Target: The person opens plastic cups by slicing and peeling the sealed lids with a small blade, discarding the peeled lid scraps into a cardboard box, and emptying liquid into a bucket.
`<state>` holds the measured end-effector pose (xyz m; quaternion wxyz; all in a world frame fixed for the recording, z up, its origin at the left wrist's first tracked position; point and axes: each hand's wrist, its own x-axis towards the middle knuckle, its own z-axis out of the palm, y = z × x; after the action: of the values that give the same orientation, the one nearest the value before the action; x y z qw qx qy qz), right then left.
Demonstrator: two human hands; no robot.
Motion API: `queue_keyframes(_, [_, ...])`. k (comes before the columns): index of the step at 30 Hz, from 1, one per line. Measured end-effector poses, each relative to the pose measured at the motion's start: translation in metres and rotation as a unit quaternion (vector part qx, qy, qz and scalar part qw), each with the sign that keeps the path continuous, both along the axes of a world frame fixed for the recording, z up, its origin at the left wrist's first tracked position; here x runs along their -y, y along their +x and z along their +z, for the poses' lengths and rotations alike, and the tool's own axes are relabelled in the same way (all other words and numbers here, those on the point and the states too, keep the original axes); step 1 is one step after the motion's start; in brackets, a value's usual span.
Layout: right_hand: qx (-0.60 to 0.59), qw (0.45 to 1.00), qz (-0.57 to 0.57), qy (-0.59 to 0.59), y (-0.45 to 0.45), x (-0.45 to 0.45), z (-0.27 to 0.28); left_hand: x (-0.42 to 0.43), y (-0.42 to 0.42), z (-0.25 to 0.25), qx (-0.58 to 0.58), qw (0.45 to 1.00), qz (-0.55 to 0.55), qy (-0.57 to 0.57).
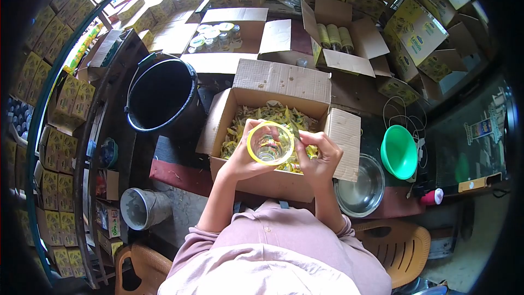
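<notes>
My left hand [240,155] is wrapped round a clear jar [270,143] with a yellow rim, its open mouth facing up toward the camera. Beside the jar's right edge, my right hand [319,155] pinches a thin dark item [297,134] that is too small to name. Both hands are above an open cardboard box [281,79] filled with small yellow-green packets [273,112].
A black bucket [162,93] stands left of the box; a grey bucket [143,208] is lower left. To the right are a metal bowl [360,186] and a green bowl [399,152]. Behind, cartons hold jars [218,37] and tall cylinders [335,37].
</notes>
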<state>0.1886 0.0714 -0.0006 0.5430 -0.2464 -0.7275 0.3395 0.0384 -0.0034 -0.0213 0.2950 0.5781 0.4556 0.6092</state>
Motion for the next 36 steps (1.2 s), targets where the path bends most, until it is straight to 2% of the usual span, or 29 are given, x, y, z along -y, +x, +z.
queue_keyframes(1, [-0.003,1.000,-0.004,-0.008,0.001,0.001,0.001,0.000,0.001,0.001,0.024,1.000,-0.006,-0.005])
queue_keyframes(13, [0.009,0.999,-0.031,0.022,0.004,0.008,-0.001,0.000,-0.002,-0.002,0.013,1.000,0.008,-0.001])
queue_keyframes(22, [0.013,0.998,-0.053,0.032,0.001,0.014,-0.002,0.000,0.000,-0.001,-0.033,0.998,0.039,-0.037])
queue_keyframes(25, [0.018,0.996,-0.074,0.043,0.000,0.018,0.000,-0.001,-0.002,-0.007,-0.026,0.997,0.045,-0.050])
queue_keyframes(28, [0.015,0.997,-0.069,0.042,0.000,0.020,-0.001,-0.002,-0.001,-0.005,0.037,0.997,0.027,-0.059])
queue_keyframes(34, [-0.007,0.995,-0.077,0.063,-0.005,0.015,-0.004,0.000,0.001,0.002,-0.073,0.996,0.033,-0.039])
queue_keyframes(36, [-0.004,0.996,-0.067,0.056,-0.005,0.012,-0.004,0.000,0.003,0.002,-0.031,0.999,0.017,-0.017])
